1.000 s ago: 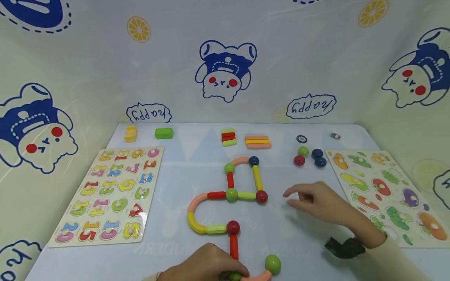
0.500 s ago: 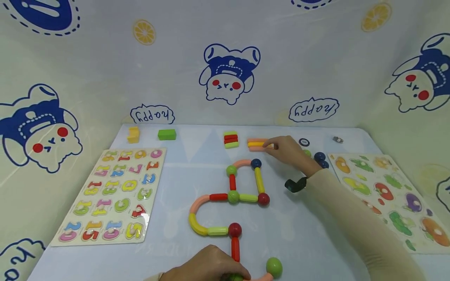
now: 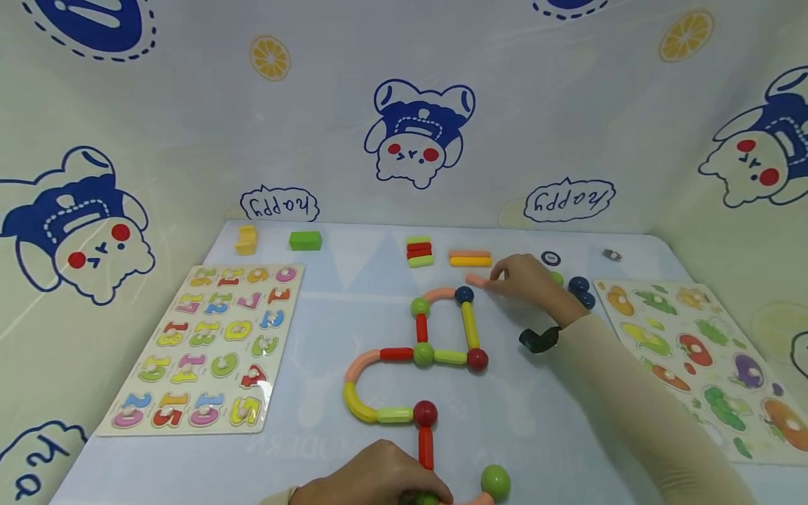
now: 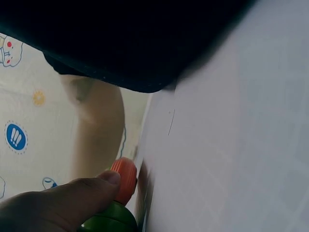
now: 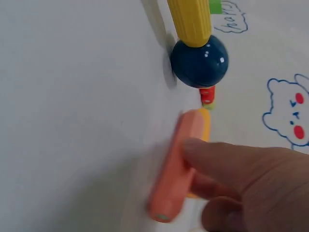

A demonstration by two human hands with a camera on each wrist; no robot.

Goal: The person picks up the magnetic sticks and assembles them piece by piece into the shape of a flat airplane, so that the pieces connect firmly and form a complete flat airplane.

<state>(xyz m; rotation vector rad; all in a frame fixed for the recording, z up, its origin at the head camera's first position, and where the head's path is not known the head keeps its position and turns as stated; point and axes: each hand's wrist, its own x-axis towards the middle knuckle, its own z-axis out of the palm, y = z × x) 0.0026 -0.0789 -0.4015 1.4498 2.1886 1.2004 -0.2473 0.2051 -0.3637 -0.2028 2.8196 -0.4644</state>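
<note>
So the right hand (image 3: pixel 529 282) has a short pink stick (image 3: pixel 476 281) pinched between thumb and fingers, towards the far side of the worktop (image 3: pixel 360 308). That stick is near the dark blue ball (image 3: pixel 463 294) on the chain, on the near side of two more sticks (image 3: pixel 470 259), one pink and one orange-yellow, lying side by side. Can't tell if it's touching the worktop.

The left hand (image 3: pixel 379 475) is way down at the bottom of the head view, fingers curled over a green ball (image 4: pixel 113 218), thumb on a pink piece (image 4: pixel 126 176) right up against it. Just beside that hand there's a second green ball (image 3: pixel 496 482).

The chain goes from a red stick (image 3: pixel 426 447) to a red ball (image 3: pixel 426 413), bends round a yellow curve (image 3: pixel 358 405), and ends in a four-sided loop up top.

Number board (image 3: pixel 208 347) on the left, veggie board (image 3: pixel 710 365) on the right, plus a green block (image 3: pixel 306 240) and a stack of short red and green sticks (image 3: pixel 419 252) at the back.
</note>
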